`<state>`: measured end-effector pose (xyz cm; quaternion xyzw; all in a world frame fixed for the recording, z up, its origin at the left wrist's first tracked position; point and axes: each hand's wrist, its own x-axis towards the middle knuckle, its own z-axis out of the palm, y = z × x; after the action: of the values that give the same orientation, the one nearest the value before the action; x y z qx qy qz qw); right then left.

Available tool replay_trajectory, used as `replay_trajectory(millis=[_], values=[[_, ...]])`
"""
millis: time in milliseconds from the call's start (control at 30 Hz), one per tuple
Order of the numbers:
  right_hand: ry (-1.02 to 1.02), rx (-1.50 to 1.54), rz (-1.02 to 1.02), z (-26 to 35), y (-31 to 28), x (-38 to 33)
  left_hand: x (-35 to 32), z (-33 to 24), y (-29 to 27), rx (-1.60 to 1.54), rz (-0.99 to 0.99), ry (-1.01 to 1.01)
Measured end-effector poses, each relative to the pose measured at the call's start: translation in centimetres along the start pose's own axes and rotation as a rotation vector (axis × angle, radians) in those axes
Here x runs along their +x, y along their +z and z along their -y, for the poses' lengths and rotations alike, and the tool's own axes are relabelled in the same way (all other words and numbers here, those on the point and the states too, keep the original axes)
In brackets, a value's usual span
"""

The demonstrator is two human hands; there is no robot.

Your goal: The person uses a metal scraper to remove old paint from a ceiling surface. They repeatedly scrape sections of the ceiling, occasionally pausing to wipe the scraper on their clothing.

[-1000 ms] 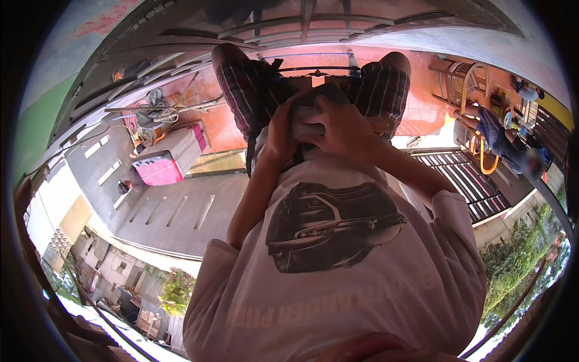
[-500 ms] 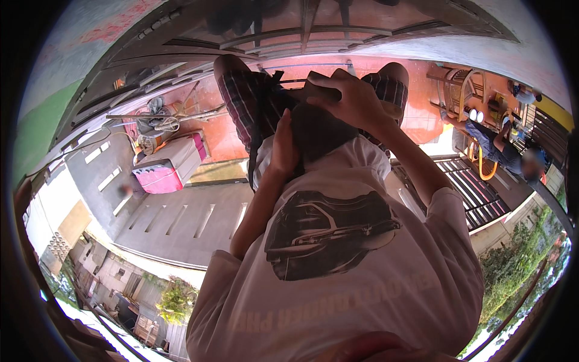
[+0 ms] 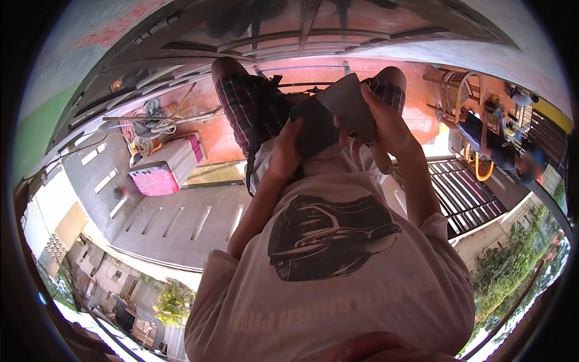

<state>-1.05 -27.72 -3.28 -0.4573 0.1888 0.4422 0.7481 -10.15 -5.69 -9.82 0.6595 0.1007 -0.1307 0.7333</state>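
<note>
In my left hand point(image 3: 286, 148) is a dark, rounded flat piece point(image 3: 316, 128), its material not clear, held over my lap by its left edge. My right hand point(image 3: 386, 128) grips a broad grey flat blade point(image 3: 350, 104) with a short pale handle point(image 3: 380, 159) that sticks out below the fingers toward my body. The thumb lies along the blade's right edge, and fingertips show on its lower part. The blade's left side overlaps the dark piece; whether the two touch, I cannot tell.
My knees in plaid shorts point(image 3: 241, 105) flank my hands, over a reddish tiled floor point(image 3: 289, 67). A pink and grey box-like thing point(image 3: 166, 169) and a bundle with poles point(image 3: 158, 123) are at left. At right are a wooden chair point(image 3: 464, 90) and another person point(image 3: 491, 139).
My right hand has turned the blade, so its broad grey face and pale handle now show more plainly. The hand has shifted right; the left hand keeps the dark piece nearly in place.
</note>
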Motion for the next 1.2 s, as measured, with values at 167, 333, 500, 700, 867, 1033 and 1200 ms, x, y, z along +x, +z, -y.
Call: replay_trajectory(millis=[167, 333, 500, 700, 867, 1033, 1200], values=[[-0.078, -0.072, -0.056, 1.2, 2.4, -1.5, 0.2, -4.0, 0.3, 0.059, -0.091, 0.030], [-0.249, -0.203, -0.198, 2.6, 5.1, -3.3, 0.4, -9.3, 0.4, -0.446, -0.170, -0.256], [-0.353, -0.230, -0.190, 3.7, 7.3, -4.7, 0.2, -12.1, 0.9, -0.476, -0.219, -0.251], [-0.421, -0.179, -0.135, 5.0, 8.7, -6.2, 0.6, -15.5, 1.4, -0.924, 0.052, -0.198], [-0.453, -0.176, -0.130, 5.5, 9.6, -7.4, 0.8, -17.1, 1.9, -1.244, 0.319, -0.037], [-0.445, -0.118, -0.053, 5.8, 9.6, -8.1, -0.1, -16.7, 1.4, -0.917, -0.230, -0.272], [-0.418, -0.120, -0.066, 5.6, 9.5, -8.2, -0.8, -15.8, 1.6, -0.618, -0.468, -0.141]])
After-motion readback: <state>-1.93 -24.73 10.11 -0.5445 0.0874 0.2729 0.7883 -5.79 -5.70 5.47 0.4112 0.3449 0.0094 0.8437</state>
